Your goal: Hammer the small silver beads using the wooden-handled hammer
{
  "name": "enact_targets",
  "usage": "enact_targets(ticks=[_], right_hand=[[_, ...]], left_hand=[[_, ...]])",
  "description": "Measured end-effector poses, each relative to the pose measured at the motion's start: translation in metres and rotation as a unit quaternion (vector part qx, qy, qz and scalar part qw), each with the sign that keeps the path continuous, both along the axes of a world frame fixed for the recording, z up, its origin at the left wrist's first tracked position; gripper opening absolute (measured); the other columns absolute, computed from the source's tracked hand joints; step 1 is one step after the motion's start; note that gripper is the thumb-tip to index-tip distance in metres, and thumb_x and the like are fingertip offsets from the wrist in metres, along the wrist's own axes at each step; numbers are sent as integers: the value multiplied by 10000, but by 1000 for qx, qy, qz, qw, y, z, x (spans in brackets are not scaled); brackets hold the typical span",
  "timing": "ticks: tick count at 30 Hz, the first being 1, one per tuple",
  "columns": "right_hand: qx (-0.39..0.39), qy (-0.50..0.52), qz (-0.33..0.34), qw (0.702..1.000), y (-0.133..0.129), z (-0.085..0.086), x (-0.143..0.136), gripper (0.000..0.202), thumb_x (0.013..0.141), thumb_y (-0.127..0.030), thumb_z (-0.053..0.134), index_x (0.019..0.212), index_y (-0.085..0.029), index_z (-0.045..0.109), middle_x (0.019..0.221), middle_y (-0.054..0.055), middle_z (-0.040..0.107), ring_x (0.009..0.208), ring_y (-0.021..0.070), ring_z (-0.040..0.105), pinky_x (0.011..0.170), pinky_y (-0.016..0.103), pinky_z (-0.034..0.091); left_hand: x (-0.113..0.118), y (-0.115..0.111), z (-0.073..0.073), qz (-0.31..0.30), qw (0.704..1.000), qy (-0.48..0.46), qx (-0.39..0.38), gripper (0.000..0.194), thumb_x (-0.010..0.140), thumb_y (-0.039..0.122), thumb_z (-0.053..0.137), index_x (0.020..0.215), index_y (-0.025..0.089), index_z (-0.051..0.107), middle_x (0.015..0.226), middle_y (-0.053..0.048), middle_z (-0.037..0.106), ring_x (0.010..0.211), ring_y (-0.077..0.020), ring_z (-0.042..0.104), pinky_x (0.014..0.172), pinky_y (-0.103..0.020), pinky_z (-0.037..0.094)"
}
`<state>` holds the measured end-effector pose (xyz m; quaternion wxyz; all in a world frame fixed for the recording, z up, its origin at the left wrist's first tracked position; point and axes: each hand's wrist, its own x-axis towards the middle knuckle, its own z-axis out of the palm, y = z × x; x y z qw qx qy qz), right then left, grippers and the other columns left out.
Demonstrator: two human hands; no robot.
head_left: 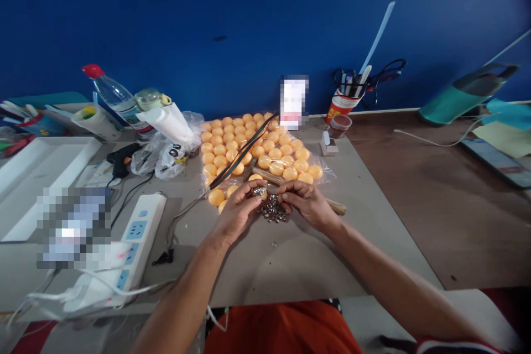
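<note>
Between the left hand (238, 204) and right hand (305, 202), a heap of metal pieces (274, 212) blocks the gap; beyond them, the wooden handle (270, 177) and bagged orange balls (258, 151) bar a low pass — right of the right hand, past that handle, grey tabletop (367, 193) lies open.

Ahead of you, far side: deep-blue wall (249, 5), small dark mark (219, 38) on it, left of centre. Before you: grey tabletop (315, 257), near edge running crosswise. To your right: brown wood-look surface (410, 199), border with grey slanting from far to near right. Light on your tabletop soft, faint sheen near middle; wall darkest toward far right corner.
</note>
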<state>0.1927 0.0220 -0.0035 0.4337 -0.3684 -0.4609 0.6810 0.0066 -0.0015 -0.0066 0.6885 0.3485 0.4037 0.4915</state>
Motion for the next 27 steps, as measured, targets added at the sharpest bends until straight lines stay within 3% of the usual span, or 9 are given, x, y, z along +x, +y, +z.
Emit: enact_targets(ticks=[8,20,27], right_hand=[[38,-27,29,998,-5,1,-4,209,746,-365,740,768,-182,641,548,-42,575,439,87,485,460,233,422],[95,-90,9,991,-6,-6,-7,146,768,-306,676,759,-179,604,622,-45,532,531,88,478,526,230,395],[63,-87,22,994,-5,-7,-7,141,760,-300,673,762,-178,603,597,-48,532,522,94,475,527,239,395]], left_hand=[[3,0,3,9,995,82,55,403,731,221,763,1113,207,632,1072,-39,667,986,-168,606,885,-270,462],[8,-4,4,-17,989,131,73,436,755,257,729,1158,174,582,1117,-69,646,1037,-201,599,934,-309,470],[9,-5,5,-27,986,142,80,436,780,259,696,1184,173,558,1124,-78,645,1031,-203,604,918,-308,487]])
